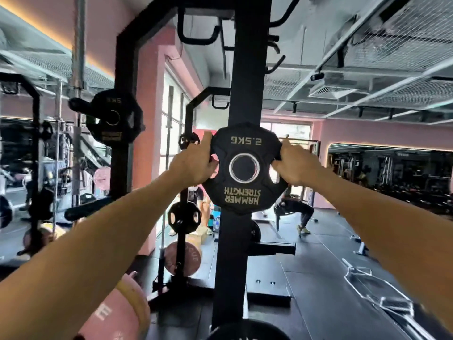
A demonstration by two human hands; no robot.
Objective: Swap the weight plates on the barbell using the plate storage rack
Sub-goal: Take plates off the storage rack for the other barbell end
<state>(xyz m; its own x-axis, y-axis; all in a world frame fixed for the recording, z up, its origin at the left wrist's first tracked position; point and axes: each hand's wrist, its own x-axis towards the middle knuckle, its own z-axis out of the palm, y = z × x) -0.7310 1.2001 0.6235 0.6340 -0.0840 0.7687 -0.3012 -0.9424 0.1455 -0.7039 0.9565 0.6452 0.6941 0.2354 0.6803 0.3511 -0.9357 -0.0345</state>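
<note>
Bright daylight pours in through the windows (171,123) at the back, blown out to near white. A warm light strip (49,33) glows along the upper left wall. Wide-angle bending curves the ceiling (367,57) and the frame's edges. Motion blur smears the floor (367,278) at lower right and the left side; the centre stays fairly sharp.

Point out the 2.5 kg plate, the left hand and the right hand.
2.5 kg plate (245,192): head view, lower face at the lettering.
left hand (193,165): head view, back of the hand gripping the plate's left edge.
right hand (297,164): head view, back of the hand gripping the plate's right edge.
</note>
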